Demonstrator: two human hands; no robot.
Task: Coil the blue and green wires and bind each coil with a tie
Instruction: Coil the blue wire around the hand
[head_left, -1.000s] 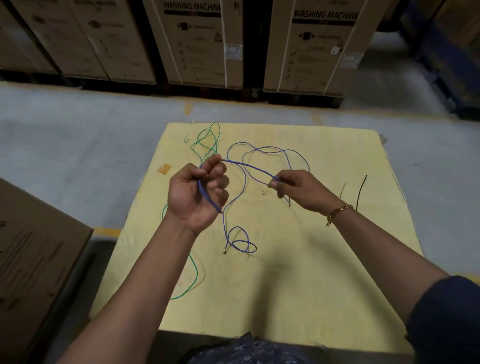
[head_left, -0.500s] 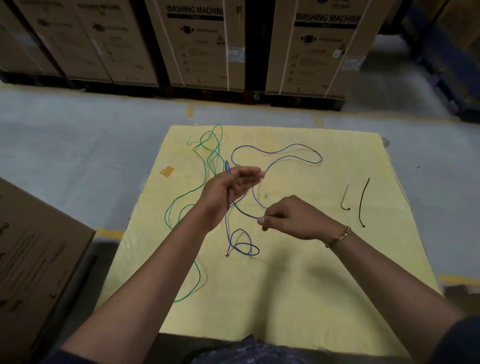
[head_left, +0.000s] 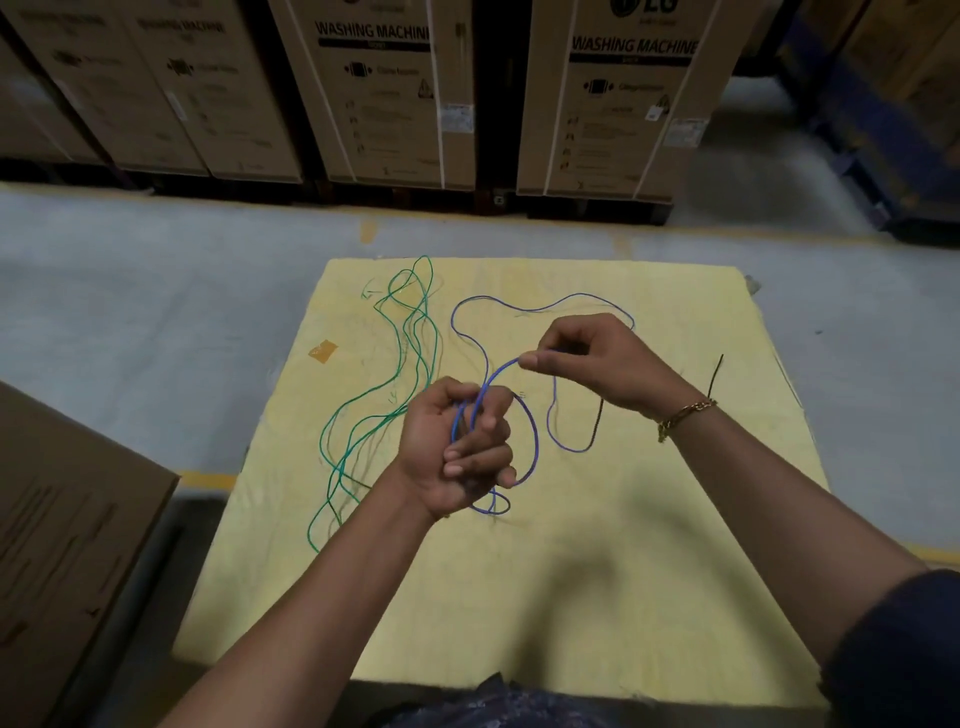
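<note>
My left hand grips a small coil of the blue wire above the middle of the yellow mat, with loops running through its curled fingers. Up and to the right, my right hand pinches the same blue wire between thumb and fingers. The rest of the blue wire trails loose over the back of the mat. The green wire lies uncoiled in long loops on the mat's left side. One dark tie lies beyond my right wrist, and a second dark tie shows under that hand.
A piece of orange tape is stuck near the mat's left edge. Washing machine cartons stand in a row across the grey floor behind. A brown carton sits close at the left.
My left hand has closed round the blue wire coil and turned palm in. My right hand has risen up and right, drawing another loop of blue wire.
</note>
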